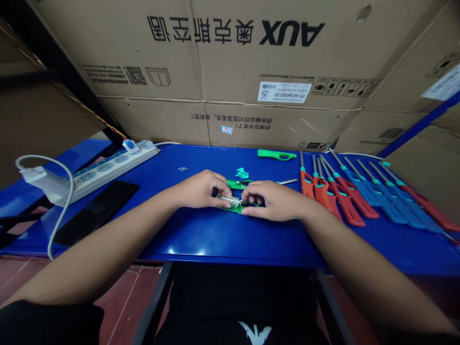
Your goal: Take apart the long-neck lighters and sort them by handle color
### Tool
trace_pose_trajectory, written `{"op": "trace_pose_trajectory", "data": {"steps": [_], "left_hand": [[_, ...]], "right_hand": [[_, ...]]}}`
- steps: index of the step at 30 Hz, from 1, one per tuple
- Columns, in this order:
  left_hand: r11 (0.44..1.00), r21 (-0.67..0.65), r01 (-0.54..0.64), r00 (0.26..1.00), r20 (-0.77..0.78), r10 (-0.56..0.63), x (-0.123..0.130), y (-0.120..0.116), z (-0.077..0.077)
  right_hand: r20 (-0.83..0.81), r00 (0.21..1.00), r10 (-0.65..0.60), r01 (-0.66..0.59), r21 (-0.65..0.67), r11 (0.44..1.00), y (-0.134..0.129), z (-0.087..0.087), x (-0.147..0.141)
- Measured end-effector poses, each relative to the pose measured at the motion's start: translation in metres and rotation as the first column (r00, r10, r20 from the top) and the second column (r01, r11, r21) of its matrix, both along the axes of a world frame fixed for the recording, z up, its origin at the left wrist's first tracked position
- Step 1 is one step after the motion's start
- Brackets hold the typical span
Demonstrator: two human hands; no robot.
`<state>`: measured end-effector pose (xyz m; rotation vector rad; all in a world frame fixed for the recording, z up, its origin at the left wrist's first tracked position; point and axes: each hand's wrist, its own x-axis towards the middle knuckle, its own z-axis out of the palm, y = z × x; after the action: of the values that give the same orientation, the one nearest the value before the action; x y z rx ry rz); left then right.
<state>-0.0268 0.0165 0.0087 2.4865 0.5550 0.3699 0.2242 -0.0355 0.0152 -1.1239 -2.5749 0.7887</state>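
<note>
My left hand point(199, 190) and my right hand point(273, 200) meet over a green plastic lighter shell point(227, 204) lying on the blue table. Both pinch it, with a small clear part point(230, 200) held between my fingertips. My fingers hide much of the shell. Just beyond my hands lie a second green piece point(235, 184) and a thin metal tube point(288, 181). Small teal plastic parts point(242, 173) sit further back, and a green lighter handle half point(276, 154) lies near the table's back edge.
To the right lie several long-nosed lighters with red handles point(345, 203) and several with blue handles point(388, 206). On the left are a white power strip point(118, 165), a black phone point(97, 212) and a white cable point(59, 191). Cardboard boxes point(233, 72) stand behind the blue table point(223, 244).
</note>
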Motion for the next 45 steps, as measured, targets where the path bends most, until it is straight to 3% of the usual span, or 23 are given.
{"op": "trace_pose_trajectory", "data": {"steps": [4,11,15,18,26,32,37,39,41,45], "left_hand": [[1.0,0.009,0.002,0.998,0.057,-0.002,-0.001,-0.003,0.007],[0.991,0.132,0.024,0.994,0.1,-0.038,-0.003,-0.007,0.01],[0.985,0.148,0.086,0.99,0.099,-0.102,-0.003,-0.008,0.011],[0.984,0.151,0.098,0.986,0.119,-0.117,-0.003,-0.009,0.012],[0.987,0.069,0.147,0.974,0.165,-0.156,-0.002,-0.016,0.018],[0.989,-0.019,0.146,0.976,0.169,-0.141,-0.001,-0.016,0.02],[0.98,0.018,0.197,0.974,0.114,-0.198,-0.009,-0.016,0.026],[0.987,0.107,0.116,0.991,0.061,-0.123,-0.02,-0.014,0.026],[0.98,0.197,-0.021,0.999,-0.023,0.026,-0.035,-0.01,0.022],[0.98,0.161,-0.118,0.967,-0.208,0.15,-0.06,-0.004,0.007]], "right_hand": [[-0.044,0.997,0.068,-0.061,0.145,0.988,-0.004,0.001,-0.002],[-0.118,0.98,0.159,-0.131,0.211,0.969,-0.001,-0.008,-0.005],[-0.174,0.959,0.224,-0.189,0.193,0.963,-0.002,-0.009,-0.006],[-0.225,0.95,0.218,-0.166,0.227,0.96,-0.004,-0.01,-0.009],[-0.393,0.901,0.184,-0.117,0.189,0.975,-0.009,-0.011,-0.017],[-0.43,0.889,0.155,-0.081,0.187,0.979,-0.015,-0.012,-0.024],[-0.402,0.907,0.124,-0.004,0.287,0.958,-0.011,-0.011,-0.021],[-0.358,0.933,0.038,0.095,0.348,0.933,-0.003,-0.007,-0.017],[-0.247,0.968,-0.052,0.149,0.396,0.906,0.01,-0.001,-0.015],[0.11,0.988,-0.109,0.051,0.437,0.898,0.037,0.01,-0.025]]}}
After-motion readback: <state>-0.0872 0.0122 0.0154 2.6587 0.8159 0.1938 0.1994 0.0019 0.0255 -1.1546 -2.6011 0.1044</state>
